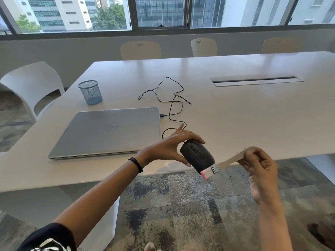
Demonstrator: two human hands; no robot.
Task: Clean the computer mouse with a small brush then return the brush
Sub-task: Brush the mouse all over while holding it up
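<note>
My left hand (pixel 168 147) holds a black wired computer mouse (pixel 198 156) lifted off the white table (pixel 235 115), near its front edge, tilted with its rear end pointing down. My right hand (pixel 261 169) grips the pale wooden handle of a small flat brush (pixel 228 161). The brush has a metal band and pinkish bristles, and the bristles touch the lower rear end of the mouse. The mouse's black cable (pixel 170 102) loops across the table toward the laptop.
A closed silver laptop (pixel 108 131) lies left of the mouse. A blue mesh pen cup (pixel 90 92) stands behind the laptop. A cable slot (pixel 253 80) is set into the table at the back right. White chairs surround the table. Patterned carpet lies below.
</note>
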